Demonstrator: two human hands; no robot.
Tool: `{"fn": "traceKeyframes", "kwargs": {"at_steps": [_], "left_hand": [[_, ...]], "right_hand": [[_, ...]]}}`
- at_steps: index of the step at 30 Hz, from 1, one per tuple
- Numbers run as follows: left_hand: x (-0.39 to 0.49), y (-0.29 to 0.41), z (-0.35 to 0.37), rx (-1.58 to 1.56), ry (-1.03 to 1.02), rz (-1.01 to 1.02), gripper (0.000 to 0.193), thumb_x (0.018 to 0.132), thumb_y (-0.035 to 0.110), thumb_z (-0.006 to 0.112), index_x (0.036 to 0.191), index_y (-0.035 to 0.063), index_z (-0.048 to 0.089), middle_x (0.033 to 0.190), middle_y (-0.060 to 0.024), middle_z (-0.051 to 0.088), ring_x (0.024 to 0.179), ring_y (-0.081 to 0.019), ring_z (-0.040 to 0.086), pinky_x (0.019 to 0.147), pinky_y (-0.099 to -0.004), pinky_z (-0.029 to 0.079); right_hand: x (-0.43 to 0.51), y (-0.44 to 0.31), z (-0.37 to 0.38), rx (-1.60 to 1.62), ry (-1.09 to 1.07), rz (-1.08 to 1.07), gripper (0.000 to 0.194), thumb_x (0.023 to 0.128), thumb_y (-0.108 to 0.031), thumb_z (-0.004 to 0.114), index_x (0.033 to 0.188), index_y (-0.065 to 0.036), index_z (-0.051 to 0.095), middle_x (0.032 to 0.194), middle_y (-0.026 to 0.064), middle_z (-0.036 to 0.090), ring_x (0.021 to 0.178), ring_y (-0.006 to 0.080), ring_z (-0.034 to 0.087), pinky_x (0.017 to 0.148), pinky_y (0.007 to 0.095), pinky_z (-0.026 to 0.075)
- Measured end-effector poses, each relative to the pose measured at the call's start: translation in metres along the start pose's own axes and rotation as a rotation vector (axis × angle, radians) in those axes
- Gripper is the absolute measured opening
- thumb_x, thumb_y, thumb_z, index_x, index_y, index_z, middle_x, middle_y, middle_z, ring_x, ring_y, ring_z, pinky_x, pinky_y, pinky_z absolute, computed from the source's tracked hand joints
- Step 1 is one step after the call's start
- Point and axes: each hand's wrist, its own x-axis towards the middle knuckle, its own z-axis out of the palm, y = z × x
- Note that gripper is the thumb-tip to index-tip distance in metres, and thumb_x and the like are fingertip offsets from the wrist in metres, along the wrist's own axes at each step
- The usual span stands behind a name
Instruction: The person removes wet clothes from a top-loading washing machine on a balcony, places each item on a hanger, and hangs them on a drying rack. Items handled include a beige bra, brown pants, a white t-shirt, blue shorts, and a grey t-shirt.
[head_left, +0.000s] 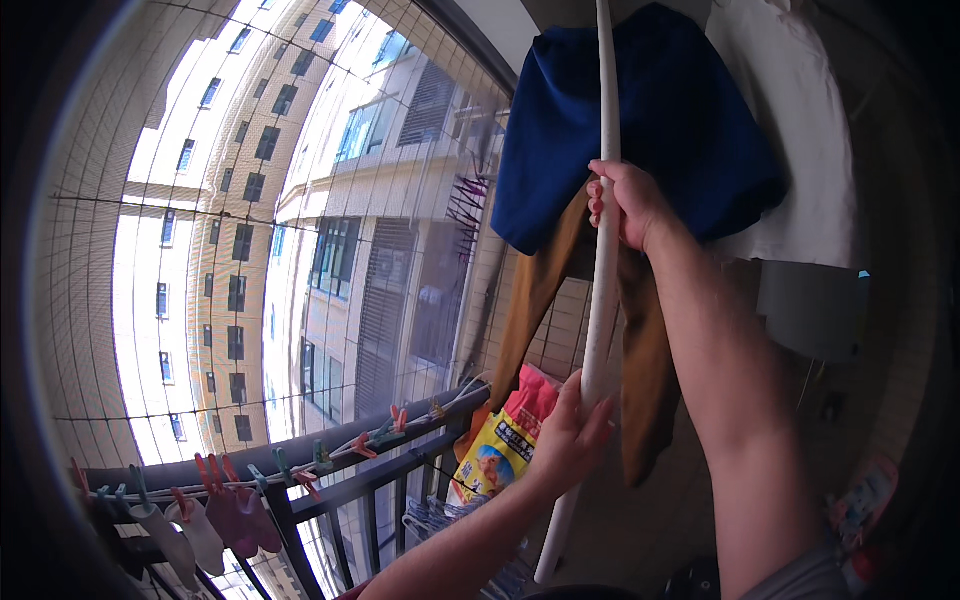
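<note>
A long white pole (604, 300) runs from the top of the view down to the lower middle, leaning slightly. My right hand (626, 202) is closed around its upper part, in front of a hanging dark blue garment (555, 150). Lower down, my left hand (574, 439) is around the same pole, its thumb and fingers at either side. Brown trousers (649, 375) hang below the blue garment, behind the pole. A whitish garment (795, 150) hangs to the right. The pole's upper end is out of view.
Clothes pegs (362, 446) and socks (244, 521) hang on a line along the dark balcony railing (300, 508). A wire mesh covers the opening at left. Beside the railing stand a red and yellow bag (499, 450) and a bundle of wire hangers (439, 514).
</note>
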Motion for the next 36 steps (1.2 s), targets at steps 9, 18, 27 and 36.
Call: {"fn": "traceKeyframes", "kwargs": {"at_steps": [9,18,27,36], "left_hand": [[-0.050,-0.021,-0.026,0.103,-0.099,-0.048,0.053,0.094,0.024,0.069,0.137,0.0023,0.045,0.104,-0.0118,0.064,0.099,-0.0184,0.064,0.087,-0.0339,0.052],[-0.055,0.046,-0.097,0.294,0.125,0.139,0.065,0.094,0.028,0.067,0.146,0.0054,0.036,0.130,-0.0216,0.054,0.125,-0.0301,0.054,0.103,-0.0458,0.045],[-0.169,0.012,-0.081,0.502,0.096,-0.350,0.026,0.091,0.017,0.070,0.110,0.0033,0.057,0.090,-0.0065,0.064,0.084,-0.0135,0.062,0.074,-0.0322,0.051],[-0.343,-0.142,-0.132,0.452,0.389,-0.940,0.021,0.091,0.016,0.067,0.106,0.0032,0.060,0.086,-0.0053,0.065,0.082,-0.0146,0.061,0.077,-0.0314,0.050]], "right_hand": [[-0.061,0.049,0.013,0.027,0.002,-0.032,0.023,0.095,-0.025,0.059,0.111,-0.010,0.051,0.070,0.0020,0.054,0.054,0.0126,0.055,0.052,0.0319,0.052],[-0.321,0.252,0.037,0.080,-0.192,0.204,0.026,0.097,-0.018,0.060,0.118,-0.008,0.046,0.080,0.0044,0.053,0.067,0.0163,0.059,0.061,0.0325,0.050],[-0.606,0.405,0.035,-0.461,-0.485,0.449,0.048,0.089,-0.023,0.067,0.130,-0.008,0.046,0.113,0.0193,0.062,0.103,0.0419,0.061,0.085,0.0504,0.049],[-0.733,0.402,-0.135,-0.549,-0.630,1.155,0.045,0.087,-0.031,0.069,0.123,-0.006,0.060,0.096,0.0130,0.069,0.089,0.0289,0.067,0.081,0.0375,0.053]]}}
